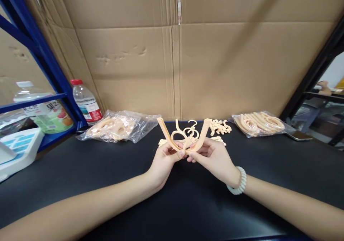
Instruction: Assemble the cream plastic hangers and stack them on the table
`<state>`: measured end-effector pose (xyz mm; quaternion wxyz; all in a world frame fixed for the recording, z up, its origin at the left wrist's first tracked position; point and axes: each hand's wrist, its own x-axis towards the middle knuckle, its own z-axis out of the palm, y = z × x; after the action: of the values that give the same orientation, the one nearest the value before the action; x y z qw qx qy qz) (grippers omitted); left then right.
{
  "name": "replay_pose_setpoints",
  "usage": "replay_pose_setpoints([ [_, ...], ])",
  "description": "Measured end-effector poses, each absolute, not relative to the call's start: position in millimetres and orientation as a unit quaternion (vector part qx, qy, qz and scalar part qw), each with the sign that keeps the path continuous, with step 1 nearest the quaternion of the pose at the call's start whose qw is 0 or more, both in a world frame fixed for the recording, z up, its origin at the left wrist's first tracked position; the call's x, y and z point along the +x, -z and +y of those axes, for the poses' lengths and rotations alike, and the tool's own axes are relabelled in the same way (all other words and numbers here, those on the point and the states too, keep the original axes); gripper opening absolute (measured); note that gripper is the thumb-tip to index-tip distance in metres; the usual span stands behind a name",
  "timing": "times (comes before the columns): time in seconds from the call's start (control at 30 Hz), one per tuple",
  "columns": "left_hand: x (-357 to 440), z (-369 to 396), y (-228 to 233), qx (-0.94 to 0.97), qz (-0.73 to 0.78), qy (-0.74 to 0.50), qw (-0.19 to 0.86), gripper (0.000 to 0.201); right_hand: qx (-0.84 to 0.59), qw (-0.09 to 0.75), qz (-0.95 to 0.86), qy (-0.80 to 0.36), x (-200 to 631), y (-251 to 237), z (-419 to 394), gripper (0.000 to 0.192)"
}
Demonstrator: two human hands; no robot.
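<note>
My left hand (165, 164) is closed on one curved beige plastic hanger arm (167, 135), thumb and fingers pinching its lower end. A matching hanger arm (202, 137) is gripped the same way in my right hand (213, 158), which has a pale beaded bracelet at its wrist. The two arms meet between my fingertips in a wide V with their free ends up; whether they are joined there is hidden. Behind them on the black table lie loose beige hanger parts, among them a hook (192, 123) and rings, partly covered by my hands.
Clear plastic bags of beige parts lie at the left (115, 126) and right (259, 123). Small beige pieces (220, 127) are heaped at the back. A red-capped bottle (86, 101) stands by the blue frame (40, 51). A phone-like object (299, 136) lies far right. Cardboard (129, 72) walls the back.
</note>
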<state>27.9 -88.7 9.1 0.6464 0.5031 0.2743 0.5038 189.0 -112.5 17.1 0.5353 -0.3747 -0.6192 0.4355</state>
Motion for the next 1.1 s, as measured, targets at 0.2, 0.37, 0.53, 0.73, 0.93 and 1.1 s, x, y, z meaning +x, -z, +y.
replay_pose_setpoints([
  [0.2, 24.5, -88.2, -17.6, 0.491, 0.303, -0.499, 0.646, 0.025, -0.372, 0.542, -0.58, -0.481, 196.6, -22.5, -102.5, 0.034],
  [0.37, 7.9, -63.4, -32.5, 0.444, 0.319, -0.545, 0.636, 0.023, -0.369, 0.579, -0.52, -0.508, 235.5, -33.7, -79.0, 0.031],
  [0.53, -14.9, -30.8, -49.2, 0.459, 0.338, -0.495, 0.655, 0.018, -0.415, 0.472, -0.643, -0.438, 275.2, -44.2, -61.0, 0.029],
  [0.73, -30.4, -15.6, -58.8, 0.507, 0.332, -0.486, 0.63, 0.025, -0.438, 0.323, -0.792, -0.278, 294.5, -58.1, -61.6, 0.026],
  [0.93, -39.0, -11.6, -57.1, 0.747, 0.344, -0.375, 0.428, 0.021, -0.452, 0.268, -0.834, -0.17, 305.8, -60.3, -61.2, 0.016],
  [1.1, -42.9, -9.9, -52.1, 0.894, 0.287, -0.273, 0.209, 0.017, -0.411, 0.242, -0.867, -0.142, 308.6, -56.2, -58.0, 0.01],
])
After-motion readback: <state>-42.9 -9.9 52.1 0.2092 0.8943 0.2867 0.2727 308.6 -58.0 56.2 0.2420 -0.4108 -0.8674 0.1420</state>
